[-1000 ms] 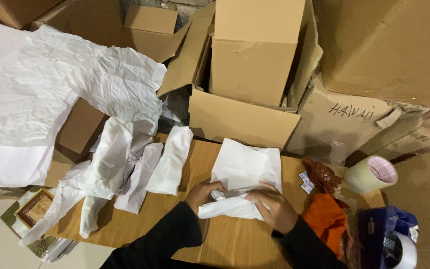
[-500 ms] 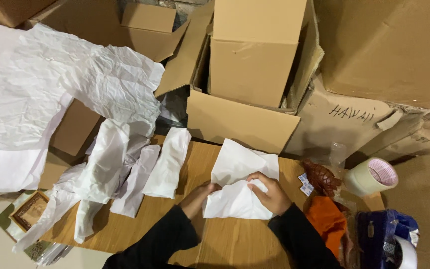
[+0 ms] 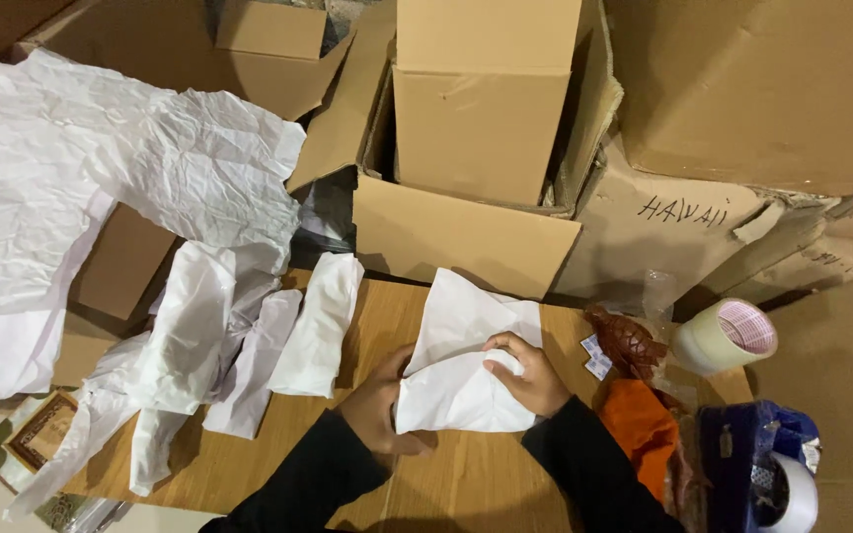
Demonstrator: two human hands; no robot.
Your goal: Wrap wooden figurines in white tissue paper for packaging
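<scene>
1. Both hands, left hand (image 3: 379, 407) and right hand (image 3: 528, 374), grip a white paper sheet (image 3: 458, 367) on the wooden table (image 3: 466, 484).
2. Wrapped white bundles (image 3: 318, 326) lie left; tape roll (image 3: 726, 337) right.

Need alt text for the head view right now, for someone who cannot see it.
Both hands, left hand and right hand, fold a sheet of white paper on a wooden table. Three paper-wrapped bundles lie to the left, a tape roll and brown turtle figure to the right, open cardboard boxes behind.
</scene>
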